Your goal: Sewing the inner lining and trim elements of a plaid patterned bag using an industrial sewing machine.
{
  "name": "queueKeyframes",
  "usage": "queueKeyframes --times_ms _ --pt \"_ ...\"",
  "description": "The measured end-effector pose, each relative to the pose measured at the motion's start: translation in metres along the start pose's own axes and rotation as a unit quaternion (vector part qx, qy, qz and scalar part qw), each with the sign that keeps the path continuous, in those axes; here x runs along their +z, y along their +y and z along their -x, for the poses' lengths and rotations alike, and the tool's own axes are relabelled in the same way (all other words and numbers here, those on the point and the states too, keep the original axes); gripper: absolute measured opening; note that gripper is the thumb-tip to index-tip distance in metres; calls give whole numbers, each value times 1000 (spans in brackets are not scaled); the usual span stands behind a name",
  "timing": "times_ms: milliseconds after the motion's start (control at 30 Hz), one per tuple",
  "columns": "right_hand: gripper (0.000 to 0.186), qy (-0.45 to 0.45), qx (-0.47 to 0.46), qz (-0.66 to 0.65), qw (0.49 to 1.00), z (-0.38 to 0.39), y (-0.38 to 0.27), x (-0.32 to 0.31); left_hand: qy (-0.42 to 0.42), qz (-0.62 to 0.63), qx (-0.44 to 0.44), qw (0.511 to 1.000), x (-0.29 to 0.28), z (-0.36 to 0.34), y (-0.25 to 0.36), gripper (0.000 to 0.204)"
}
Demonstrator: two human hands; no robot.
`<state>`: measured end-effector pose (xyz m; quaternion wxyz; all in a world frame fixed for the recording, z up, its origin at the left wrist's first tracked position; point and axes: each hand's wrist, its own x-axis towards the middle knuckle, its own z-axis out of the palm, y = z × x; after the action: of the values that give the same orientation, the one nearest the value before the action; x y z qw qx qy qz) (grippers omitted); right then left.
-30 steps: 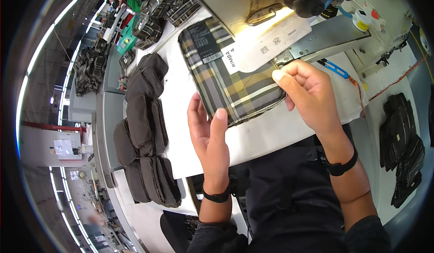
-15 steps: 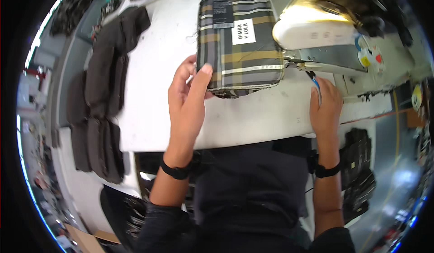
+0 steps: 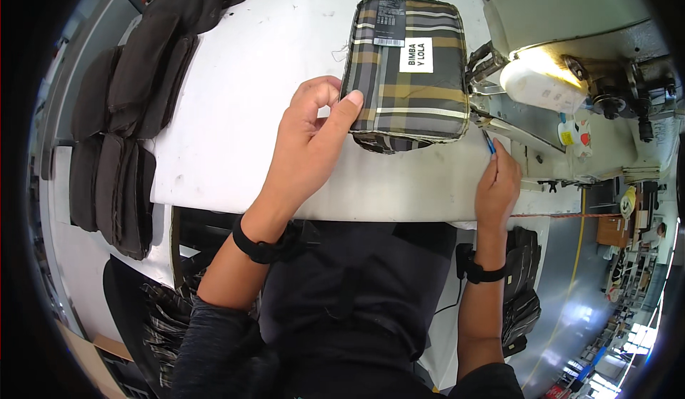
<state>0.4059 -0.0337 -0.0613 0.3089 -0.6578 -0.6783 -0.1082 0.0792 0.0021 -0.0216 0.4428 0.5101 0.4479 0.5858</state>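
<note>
A plaid fabric pouch (image 3: 421,78) in grey, brown and white lies near the sewing machine, a dark label (image 3: 389,21) and a white label (image 3: 416,55) on its upper face. My left hand (image 3: 314,124) grips its near left corner, thumb on top and fingers tucked beneath. Loose threads stick out along the pouch's edges. At the pouch's near right corner, my right hand (image 3: 499,178) pinches a slim blue tool (image 3: 489,143) with a dark tip. Most of that tool is hidden by the fingers, so its exact kind is unclear.
A sewing machine (image 3: 571,21) with a lit lamp stands on the right, its narrow arm reaching toward the pouch. Stacks of dark brown fabric pieces (image 3: 139,78) line the left of the white table (image 3: 250,63). Folded plaid pieces (image 3: 521,292) lie at lower right.
The view has shifted, so pouch and table appear further right. My left hand keeps its corner hold. My right hand still has the blue tool beside the pouch's right corner.
</note>
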Motion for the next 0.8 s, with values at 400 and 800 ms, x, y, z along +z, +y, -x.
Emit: queueKeyframes --times_ms 400,800 --pt "28 26 3 -46 999 7 2 5 -85 0 -123 989 -5 -7 -4 42" --pt "25 -20 166 -191 967 12 -32 -14 20 -172 59 983 -68 29 -3 39"
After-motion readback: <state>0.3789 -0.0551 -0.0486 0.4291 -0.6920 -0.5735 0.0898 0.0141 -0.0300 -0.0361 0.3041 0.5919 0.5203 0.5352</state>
